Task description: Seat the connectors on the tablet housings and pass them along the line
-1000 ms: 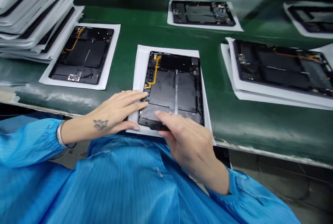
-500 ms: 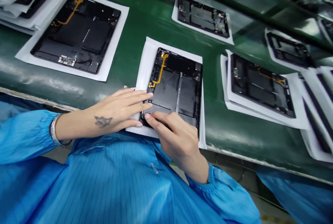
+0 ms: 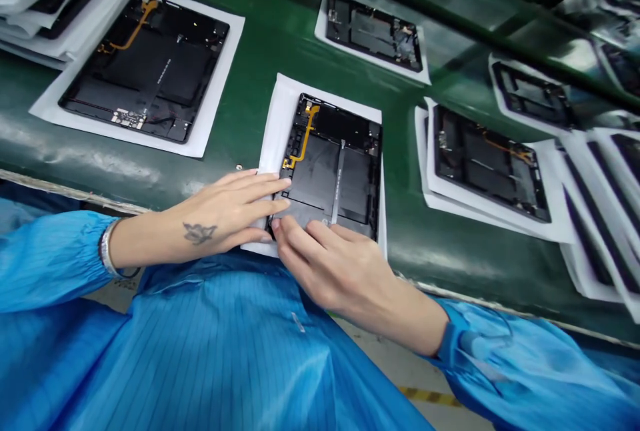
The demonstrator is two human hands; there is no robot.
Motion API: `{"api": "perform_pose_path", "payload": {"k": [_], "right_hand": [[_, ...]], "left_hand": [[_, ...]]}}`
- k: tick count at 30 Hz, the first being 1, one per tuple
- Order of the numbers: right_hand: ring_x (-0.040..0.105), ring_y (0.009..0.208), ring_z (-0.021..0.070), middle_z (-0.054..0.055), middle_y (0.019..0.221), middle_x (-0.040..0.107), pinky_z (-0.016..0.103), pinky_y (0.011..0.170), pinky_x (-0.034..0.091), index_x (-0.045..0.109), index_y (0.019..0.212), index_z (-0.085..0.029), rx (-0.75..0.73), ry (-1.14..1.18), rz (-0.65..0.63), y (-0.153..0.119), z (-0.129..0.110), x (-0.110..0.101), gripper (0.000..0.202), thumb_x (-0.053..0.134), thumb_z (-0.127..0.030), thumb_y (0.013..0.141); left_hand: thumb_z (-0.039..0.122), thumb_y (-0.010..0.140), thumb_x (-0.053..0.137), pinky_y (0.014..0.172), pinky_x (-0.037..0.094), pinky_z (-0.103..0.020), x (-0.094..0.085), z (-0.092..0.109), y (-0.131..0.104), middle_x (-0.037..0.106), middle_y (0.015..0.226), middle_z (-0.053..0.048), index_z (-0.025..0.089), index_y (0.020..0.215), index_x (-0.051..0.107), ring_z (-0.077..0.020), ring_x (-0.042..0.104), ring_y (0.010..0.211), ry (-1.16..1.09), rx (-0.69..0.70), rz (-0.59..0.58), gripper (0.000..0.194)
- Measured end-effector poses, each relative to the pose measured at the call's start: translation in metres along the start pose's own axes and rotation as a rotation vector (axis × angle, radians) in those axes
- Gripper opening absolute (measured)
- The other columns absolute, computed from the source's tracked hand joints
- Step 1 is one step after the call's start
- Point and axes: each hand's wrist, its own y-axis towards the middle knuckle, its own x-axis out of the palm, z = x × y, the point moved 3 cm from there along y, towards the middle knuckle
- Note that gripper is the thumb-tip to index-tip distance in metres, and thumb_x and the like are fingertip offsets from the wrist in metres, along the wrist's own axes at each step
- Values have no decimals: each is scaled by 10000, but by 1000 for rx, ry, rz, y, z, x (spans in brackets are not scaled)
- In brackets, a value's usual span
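Observation:
Straight in front of me lies an opened tablet point(image 3: 320, 171) with its dark battery cells and an orange flex cable point(image 3: 306, 141) exposed. Under it is a white foam sheet point(image 3: 270, 124). My left hand point(image 3: 235, 211) lies flat with fingers stretched, its fingertips on the tablet's left edge. Close beside those fingertips, my right hand point(image 3: 330, 257) has its fingers bent and pinched at the tablet's lower left corner. Whatever is between the right fingertips is too small or hidden to name. The right hand covers the tablet's lower edge.
Another opened tablet point(image 3: 150, 64) lies on a white sheet to the left, by a stack of wrapped panels point(image 3: 30, 24). More opened tablets rest at the back point(image 3: 375, 31) and to the right point(image 3: 490, 161). The green bench's front edge point(image 3: 85, 194) runs close to my body.
My right hand has turned, its wrist and forearm swinging out to the right, while its fingertips stay at the same corner. The left hand stays in place. The view has shifted slightly.

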Motion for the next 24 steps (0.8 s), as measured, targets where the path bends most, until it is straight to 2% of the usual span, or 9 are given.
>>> {"api": "perform_pose_path", "payload": {"k": [4,8,13,17,19,21,24], "right_hand": [[499,681,151,76,1001,739,333,549,375,728,895,-144,8,-13,-1,2,-1,-2,227,515,-130,972],[503,683,136,46,963,731,312,542,392,706,853,-171,72,93,-20,1,1,0,270,482,-146,1001],[501,669,130,76,987,732,312,529,376,712,873,-144,108,59,53,0,-3,3,189,547,-122,962],[561,696,131,55,930,735,302,558,398,707,984,-142,146,67,65,-6,-2,11,213,494,-138,999],[606,747,144,57,931,742,303,594,421,678,1128,-139,239,45,135,-12,1,12,222,495,-137,1002],[608,696,152,43,860,735,316,580,415,630,1263,-174,418,34,270,-22,3,8,289,553,-156,984],[574,598,145,9,752,691,320,565,432,640,1279,-274,723,232,529,-38,2,-2,301,575,-236,988]], "left_hand": [[320,1019,534,1179,397,-513,-1,2,2,493,1518,-150,151,1371,546,-292,473,1416,-12,-7,10,390],[320,1010,552,1147,428,-543,-2,3,4,510,1502,-156,154,1350,561,-313,482,1405,-3,-28,-8,379],[319,1005,564,1153,423,-534,-1,3,4,501,1509,-160,144,1345,569,-314,480,1407,37,-12,-19,383],[357,1023,525,1176,394,-514,0,2,2,473,1532,-160,136,1387,541,-301,450,1430,39,-11,-14,426],[388,1035,490,1197,364,-509,-3,1,-1,444,1552,-165,122,1443,485,-298,415,1453,46,-12,-18,488],[403,1039,476,1199,364,-487,-7,1,-5,461,1536,-174,107,1485,430,-290,424,1445,70,-21,-13,537],[308,1041,485,1072,491,-445,-15,3,-9,597,1396,-167,111,1401,514,-284,568,1303,143,-18,41,412]]}}
